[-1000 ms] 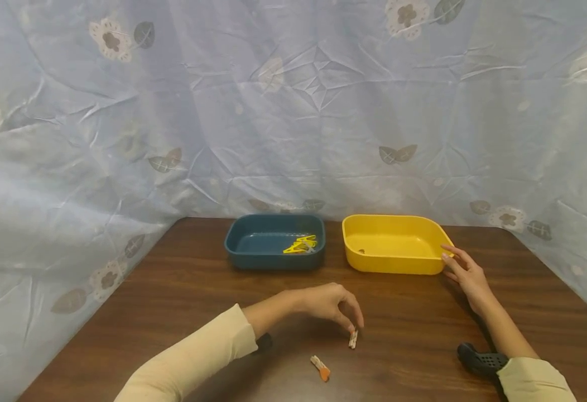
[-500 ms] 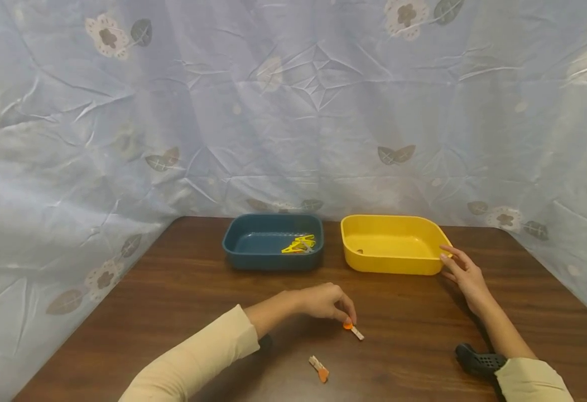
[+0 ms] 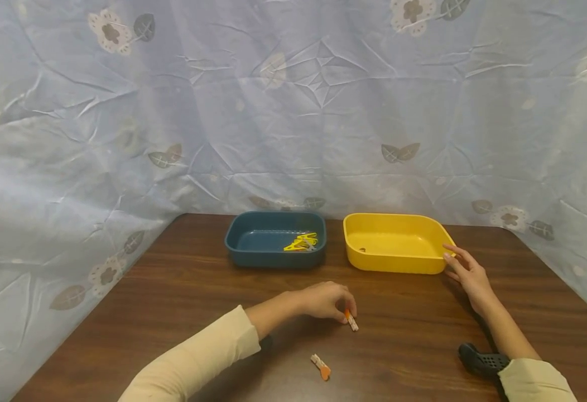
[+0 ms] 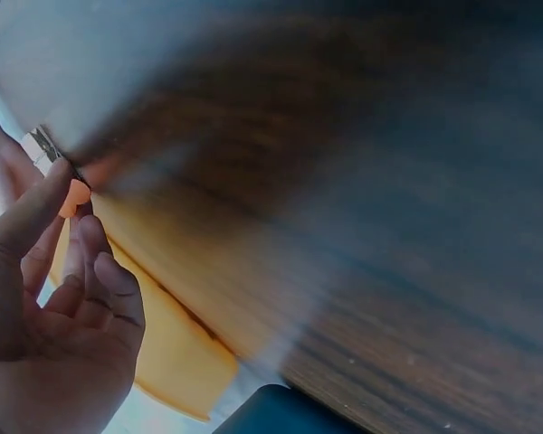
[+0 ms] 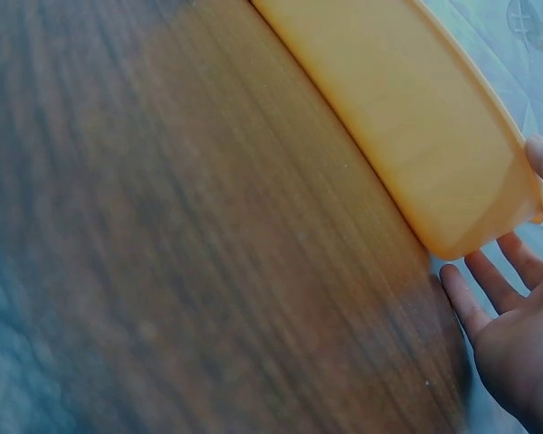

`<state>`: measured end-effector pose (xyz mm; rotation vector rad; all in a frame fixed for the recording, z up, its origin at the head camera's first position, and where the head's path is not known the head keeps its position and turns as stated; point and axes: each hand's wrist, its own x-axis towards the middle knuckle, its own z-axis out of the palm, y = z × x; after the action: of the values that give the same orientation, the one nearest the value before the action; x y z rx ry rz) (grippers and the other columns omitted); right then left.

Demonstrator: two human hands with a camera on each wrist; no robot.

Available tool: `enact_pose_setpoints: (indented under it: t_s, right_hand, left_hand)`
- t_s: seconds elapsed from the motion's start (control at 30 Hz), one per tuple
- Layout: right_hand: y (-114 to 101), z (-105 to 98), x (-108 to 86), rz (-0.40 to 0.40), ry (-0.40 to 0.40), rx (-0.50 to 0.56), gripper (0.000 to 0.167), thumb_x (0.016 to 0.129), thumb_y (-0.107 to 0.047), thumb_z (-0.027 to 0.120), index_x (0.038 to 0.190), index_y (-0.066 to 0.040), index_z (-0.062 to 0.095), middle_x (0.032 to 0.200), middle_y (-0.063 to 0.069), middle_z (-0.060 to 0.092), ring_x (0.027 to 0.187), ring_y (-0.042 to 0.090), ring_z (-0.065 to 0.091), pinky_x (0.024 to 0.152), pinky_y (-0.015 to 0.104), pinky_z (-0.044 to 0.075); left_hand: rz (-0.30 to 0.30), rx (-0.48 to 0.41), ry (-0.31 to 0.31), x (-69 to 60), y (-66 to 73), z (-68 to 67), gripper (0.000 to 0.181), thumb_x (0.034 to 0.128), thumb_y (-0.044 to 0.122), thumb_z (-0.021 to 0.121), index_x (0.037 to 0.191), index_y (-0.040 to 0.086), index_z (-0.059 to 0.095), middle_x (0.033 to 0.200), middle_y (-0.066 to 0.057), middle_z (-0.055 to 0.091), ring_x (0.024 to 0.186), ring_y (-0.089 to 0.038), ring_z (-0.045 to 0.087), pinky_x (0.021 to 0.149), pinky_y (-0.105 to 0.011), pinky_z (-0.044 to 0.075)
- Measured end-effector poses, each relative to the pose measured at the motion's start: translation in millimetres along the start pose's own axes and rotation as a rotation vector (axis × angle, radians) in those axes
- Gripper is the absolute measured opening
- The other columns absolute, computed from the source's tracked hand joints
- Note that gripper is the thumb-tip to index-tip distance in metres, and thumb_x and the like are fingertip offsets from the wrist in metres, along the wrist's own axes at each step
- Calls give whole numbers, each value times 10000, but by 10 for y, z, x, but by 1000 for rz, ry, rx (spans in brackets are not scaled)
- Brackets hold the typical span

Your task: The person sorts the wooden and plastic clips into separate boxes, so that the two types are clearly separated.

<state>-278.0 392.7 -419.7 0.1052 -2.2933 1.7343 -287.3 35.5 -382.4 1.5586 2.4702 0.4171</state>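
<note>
My left hand (image 3: 326,301) pinches a small wooden clothespin (image 3: 352,322) with an orange heart on it, just over the brown table. The left wrist view shows the orange heart (image 4: 75,196) between thumb and fingertips. A second clothespin (image 3: 321,367) with an orange heart lies on the table nearer to me. At the right front corner of the yellow bin (image 3: 396,264), my right hand (image 3: 469,282) holds the rim with thumb and index finger. Its other fingers (image 5: 493,285) are spread beside the bin's corner in the right wrist view.
A dark blue bin (image 3: 268,260) stands left of the yellow one, with several yellow and grey clothespins (image 3: 302,242) inside. One tiny dark item (image 3: 362,250) lies in the yellow bin. A black strap-like object (image 3: 481,362) is at my right wrist. Patterned cloth (image 3: 293,111) hangs behind the table.
My left hand has taken hold of the clothespin and lifted it slightly, turning it on the way. The right hand stays at the yellow bin's corner.
</note>
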Motion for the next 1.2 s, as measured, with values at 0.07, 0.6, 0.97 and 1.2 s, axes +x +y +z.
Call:
enact_pose_setpoints:
  t_s: [0.07, 0.6, 0.97, 1.2]
  right_hand:
    - [-3, 5, 5, 1, 1, 10, 505, 961, -326, 475, 1404, -109, 368, 1331, 188, 271, 987, -50, 460, 771, 162, 464]
    - [-27, 16, 32, -3, -15, -26, 528, 967, -359, 446, 1420, -110, 336, 1404, 257, 193, 1009, -48, 420, 797, 175, 458]
    - [-21, 1, 9, -8, -6, 3, 502, 966, -331, 462, 1411, -122, 360, 1377, 236, 217, 993, -63, 434, 787, 163, 458]
    - [-26, 11, -4, -6, -3, 6, 491, 965, -333, 465, 1405, -133, 375, 1341, 206, 244, 982, -63, 445, 782, 162, 460]
  left_hand:
    - [-20, 9, -5, 1, 12, -5, 143, 778, 195, 748, 908, 192, 688, 828, 143, 552, 772, 7, 506, 655, -112, 368]
    - [-89, 54, 29, 3, 10, -32, 84, 832, 240, 692, 899, 191, 688, 847, 141, 571, 776, 7, 491, 681, -141, 395]
    - [-168, 7, 65, 72, -22, -113, 117, 838, 237, 685, 945, 199, 710, 815, 157, 617, 704, 33, 527, 612, -149, 418]
    - [-184, 19, 110, 139, -31, -223, 127, 859, 255, 659, 966, 205, 706, 793, 151, 623, 677, 22, 539, 580, -169, 424]
